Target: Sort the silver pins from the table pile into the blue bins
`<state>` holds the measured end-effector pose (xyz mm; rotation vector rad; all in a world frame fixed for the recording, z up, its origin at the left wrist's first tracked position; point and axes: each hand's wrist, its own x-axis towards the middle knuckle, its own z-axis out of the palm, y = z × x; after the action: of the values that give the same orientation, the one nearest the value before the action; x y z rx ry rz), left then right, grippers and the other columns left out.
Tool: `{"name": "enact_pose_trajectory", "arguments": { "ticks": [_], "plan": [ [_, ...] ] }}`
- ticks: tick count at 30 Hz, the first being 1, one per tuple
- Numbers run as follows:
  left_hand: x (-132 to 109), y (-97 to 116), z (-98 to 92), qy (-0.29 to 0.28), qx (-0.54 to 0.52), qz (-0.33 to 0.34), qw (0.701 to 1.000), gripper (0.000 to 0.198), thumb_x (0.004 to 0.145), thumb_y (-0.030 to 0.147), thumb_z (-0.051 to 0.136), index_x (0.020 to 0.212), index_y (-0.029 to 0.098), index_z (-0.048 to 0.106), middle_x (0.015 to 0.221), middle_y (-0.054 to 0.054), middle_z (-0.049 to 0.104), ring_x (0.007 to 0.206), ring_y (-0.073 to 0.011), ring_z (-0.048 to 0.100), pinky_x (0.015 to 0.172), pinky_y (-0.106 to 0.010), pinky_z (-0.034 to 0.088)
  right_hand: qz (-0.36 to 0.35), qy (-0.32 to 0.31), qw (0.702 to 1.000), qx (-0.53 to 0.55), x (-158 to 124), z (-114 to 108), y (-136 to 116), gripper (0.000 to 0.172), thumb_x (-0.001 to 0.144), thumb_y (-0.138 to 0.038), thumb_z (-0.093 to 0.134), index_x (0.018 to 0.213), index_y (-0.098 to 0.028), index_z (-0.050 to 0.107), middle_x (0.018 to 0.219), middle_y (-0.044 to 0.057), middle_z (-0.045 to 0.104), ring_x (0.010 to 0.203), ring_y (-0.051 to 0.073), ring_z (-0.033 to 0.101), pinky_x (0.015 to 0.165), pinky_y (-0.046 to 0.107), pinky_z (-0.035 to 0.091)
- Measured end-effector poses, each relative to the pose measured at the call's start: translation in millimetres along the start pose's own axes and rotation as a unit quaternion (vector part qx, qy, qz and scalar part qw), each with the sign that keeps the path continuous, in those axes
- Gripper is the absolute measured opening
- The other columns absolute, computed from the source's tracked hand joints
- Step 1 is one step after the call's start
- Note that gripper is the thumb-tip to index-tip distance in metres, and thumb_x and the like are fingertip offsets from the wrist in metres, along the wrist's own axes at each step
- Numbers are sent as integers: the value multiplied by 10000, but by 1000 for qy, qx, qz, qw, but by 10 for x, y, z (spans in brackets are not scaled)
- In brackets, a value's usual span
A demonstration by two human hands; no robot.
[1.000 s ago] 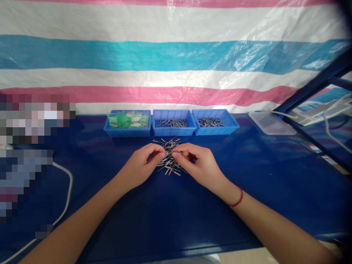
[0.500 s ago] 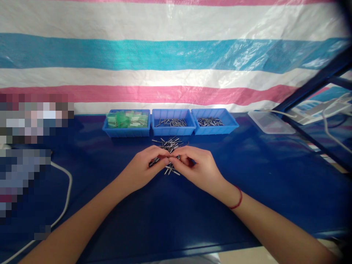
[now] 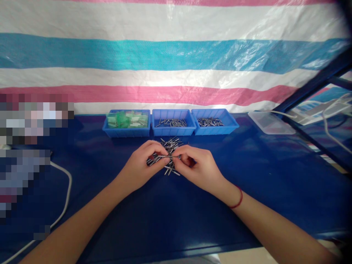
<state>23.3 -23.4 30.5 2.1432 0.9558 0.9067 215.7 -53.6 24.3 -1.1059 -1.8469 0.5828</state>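
Note:
Just above a loose pile of blind rivets (image 3: 171, 145), both hands meet at the fingertips. A thin metal blind rivet (image 3: 169, 156) lies crosswise between them. My left hand (image 3: 144, 161) has its thumb and index finger closed around the rivet's left part, the other fingers curled. On the other side my right hand (image 3: 198, 161) pinches the rivet's right part between thumb and index finger. More rivets show through the gap inside the left hand's curl; whether they lie in the palm or on the table I cannot tell.
Behind the pile stand three blue bins: the left bin (image 3: 126, 132) with green and clear plastic pieces, the middle bin (image 3: 173, 131) and right bin (image 3: 216, 130) with rivets. A clear plastic lid (image 3: 271, 123) lies right. A white cable (image 3: 70, 183) runs along the left.
My left index finger has lifted slightly and moved left, so the rivet between the two hands now shows. My right hand has shifted only slightly. The bins have not moved.

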Motion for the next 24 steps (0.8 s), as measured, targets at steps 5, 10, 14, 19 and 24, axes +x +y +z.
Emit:
{"name": "enact_pose_trajectory", "arguments": {
  "ticks": [5,10,14,19,24],
  "plan": [
    [-31,9,-13,11,11,-5,1000,112,867,264,610,946,187,595,949,-22,604,846,-137,584,742,-246,459,67,-29,997,26,9,-1,-7,91,818,-198,584,809,-153,663,482,-88,322,442,57,300,461,209,265],
    [-62,9,-28,-16,51,-4,999,380,907,290,555,1261,193,456,1036,-38,612,950,-158,593,851,-287,460,154,45,976,147,104,-80,102,227,852,-359,581,803,-150,655,506,-67,378,459,67,311,437,218,245],
    [-67,12,-20,-69,112,25,991,351,921,308,534,1247,187,495,1098,-60,619,1035,-186,576,927,-321,439,216,228,925,214,256,-289,338,247,796,-405,640,838,-162,647,498,-88,337,412,52,255,385,203,196],
    [-61,18,-12,-96,181,57,977,287,926,299,516,1187,192,568,1167,-75,610,1091,-210,556,968,-350,426,276,301,865,292,372,-555,541,255,769,-368,626,907,-154,639,430,-121,272,356,46,179,335,188,153],
    [-55,-61,-14,-90,262,52,959,369,867,350,593,1194,178,574,1182,-94,609,1109,-261,540,958,-426,429,289,266,861,323,359,-545,518,148,751,-278,589,824,-154,624,421,-115,289,343,40,180,330,185,146]
  ]
}}
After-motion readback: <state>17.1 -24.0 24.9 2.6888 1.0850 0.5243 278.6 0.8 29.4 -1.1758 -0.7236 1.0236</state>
